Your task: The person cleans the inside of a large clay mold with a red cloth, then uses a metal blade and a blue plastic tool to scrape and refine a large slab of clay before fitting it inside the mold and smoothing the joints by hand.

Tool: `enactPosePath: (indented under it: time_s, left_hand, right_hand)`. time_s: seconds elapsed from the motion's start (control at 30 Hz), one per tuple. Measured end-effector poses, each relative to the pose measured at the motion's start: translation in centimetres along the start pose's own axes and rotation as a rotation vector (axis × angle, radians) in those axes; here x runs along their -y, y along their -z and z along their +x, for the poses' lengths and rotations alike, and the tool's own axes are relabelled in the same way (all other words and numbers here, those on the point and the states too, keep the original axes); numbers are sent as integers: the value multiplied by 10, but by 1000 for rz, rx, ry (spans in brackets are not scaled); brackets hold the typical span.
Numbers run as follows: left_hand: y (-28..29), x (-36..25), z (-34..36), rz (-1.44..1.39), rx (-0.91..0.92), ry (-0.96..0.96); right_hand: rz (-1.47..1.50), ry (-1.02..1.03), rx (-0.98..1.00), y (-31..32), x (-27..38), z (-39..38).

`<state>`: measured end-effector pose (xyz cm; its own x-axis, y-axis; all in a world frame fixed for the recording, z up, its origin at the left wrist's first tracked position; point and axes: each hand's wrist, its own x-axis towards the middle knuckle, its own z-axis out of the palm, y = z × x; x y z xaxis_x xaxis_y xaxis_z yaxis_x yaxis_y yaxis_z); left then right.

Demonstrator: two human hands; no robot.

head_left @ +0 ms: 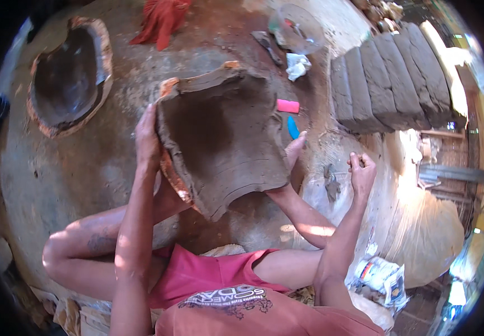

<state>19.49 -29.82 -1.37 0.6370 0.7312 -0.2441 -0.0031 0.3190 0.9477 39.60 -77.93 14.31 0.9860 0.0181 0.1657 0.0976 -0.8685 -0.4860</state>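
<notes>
A hollow mould lined with wet grey clay (pixel 228 134) is tilted up in front of me, above my crossed legs. Its rim is uneven, with an orange, crusty edge along the left side and top. My left hand (pixel 148 137) grips that left edge, the fingers partly hidden behind it. Out to the right, away from the mould, my right hand (pixel 363 169) is raised with curled fingers; whether a small bit sits in them I cannot make out. Below it, a scrap of grey clay (pixel 331 183) lies on the pale sheet.
Another clay-lined mould (pixel 65 78) rests on the floor at far left. Thick grey clay slabs (pixel 390 78) stand stacked at right. Beyond my foot lie a pink block (pixel 288 106), a blue tool (pixel 293 127), a clear bowl (pixel 297 28) and a red cloth (pixel 162 21).
</notes>
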Motion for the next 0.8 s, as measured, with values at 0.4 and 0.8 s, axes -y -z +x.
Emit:
enactPosePath:
  time_s: [0.4,0.8]
  left_hand:
    - [5,-10,-3,-155,-31,113]
    - [13,3,-2,-95,-16,112]
  right_hand:
    - [-900,-280,382,-86,-214,-43]
    - [-1310,-171,921,-47,-112,24]
